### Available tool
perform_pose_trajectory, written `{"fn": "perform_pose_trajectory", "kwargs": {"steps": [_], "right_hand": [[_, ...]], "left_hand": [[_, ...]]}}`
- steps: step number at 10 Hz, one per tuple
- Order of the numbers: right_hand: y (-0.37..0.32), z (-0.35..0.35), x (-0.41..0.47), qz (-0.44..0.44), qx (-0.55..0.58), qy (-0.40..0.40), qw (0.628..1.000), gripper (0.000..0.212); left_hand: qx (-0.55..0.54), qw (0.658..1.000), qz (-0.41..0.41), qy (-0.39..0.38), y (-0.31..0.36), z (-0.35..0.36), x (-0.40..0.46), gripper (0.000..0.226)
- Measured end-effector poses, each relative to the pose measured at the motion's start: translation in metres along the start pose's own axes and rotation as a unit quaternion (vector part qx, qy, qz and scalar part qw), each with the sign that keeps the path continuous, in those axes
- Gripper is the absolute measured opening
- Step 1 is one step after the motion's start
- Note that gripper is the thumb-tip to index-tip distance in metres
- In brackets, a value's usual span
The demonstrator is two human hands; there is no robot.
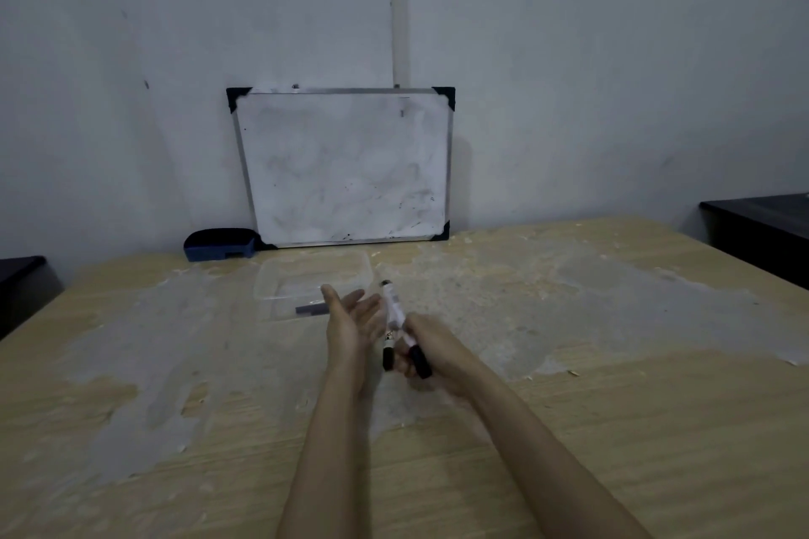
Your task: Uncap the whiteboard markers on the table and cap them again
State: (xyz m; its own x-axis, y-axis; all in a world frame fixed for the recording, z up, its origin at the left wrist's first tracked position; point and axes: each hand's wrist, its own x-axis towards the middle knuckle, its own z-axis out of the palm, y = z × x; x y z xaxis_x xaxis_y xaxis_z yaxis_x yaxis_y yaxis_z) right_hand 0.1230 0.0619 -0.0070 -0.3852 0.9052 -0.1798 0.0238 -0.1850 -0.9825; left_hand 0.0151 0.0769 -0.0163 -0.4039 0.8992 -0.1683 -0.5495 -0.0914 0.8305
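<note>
Pale, scuffed wall rises behind a wood-grain tabletop [613, 429] whose laminate is worn away in broad grey, chalky patches with ragged edges. Beyond the hands, a small whiteboard [346, 166] with a thin metal frame and black plastic corners leans against the wall, its surface smeared with old ink. Just beyond and to the left of the hands sits a clear, thin-walled plastic tray [280, 289] with rounded corners, and a short dark marker-like piece [311, 310] lies inside it. Farther off to the left, by the whiteboard's lower corner, rests a dark blue block-shaped eraser [219, 244]. The left hand [352, 315] is spread open, palm turned inward, fingers straight and holding nothing that can be made out. The right hand [431, 352] is curled shut around a marker with a black cap [421, 360], gripping it low near the tabletop. Between the two hands stands a second, white-barrelled marker [392, 311], a slim cylinder tilted away, with a black end near the right hand's fingers; whether those fingers also grip it cannot be told through the blur.
</note>
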Motion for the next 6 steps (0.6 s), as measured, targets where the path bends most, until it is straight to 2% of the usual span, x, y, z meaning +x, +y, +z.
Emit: {"fn": "perform_pose_trajectory", "kwargs": {"steps": [1, 2, 3, 4, 5, 6], "right_hand": [[-0.009, -0.012, 0.008, 0.012, -0.085, 0.088, 0.992, 0.017], [-0.008, -0.015, 0.018, 0.006, -0.353, 0.122, 0.928, 0.034], [-0.006, -0.005, 0.030, -0.046, -0.550, 0.127, 0.824, 0.044], [-0.008, 0.005, 0.036, -0.063, -0.579, 0.134, 0.802, 0.042], [-0.008, 0.007, 0.033, -0.066, -0.562, 0.148, 0.811, 0.045], [-0.011, -0.001, 0.027, -0.038, -0.525, 0.167, 0.834, 0.043]], "left_hand": [[0.117, 0.978, 0.133, 0.111, -0.005, -0.011, -0.003, 0.054], [0.279, 0.931, 0.190, 0.136, -0.012, -0.017, -0.003, 0.035], [0.434, 0.876, 0.200, 0.062, -0.021, -0.016, -0.002, 0.027], [0.516, 0.822, 0.240, 0.021, -0.020, -0.016, -0.003, 0.027], [0.525, 0.810, 0.262, 0.017, -0.018, -0.013, -0.006, 0.030], [0.523, 0.806, 0.273, 0.053, -0.016, -0.013, -0.010, 0.031]]}}
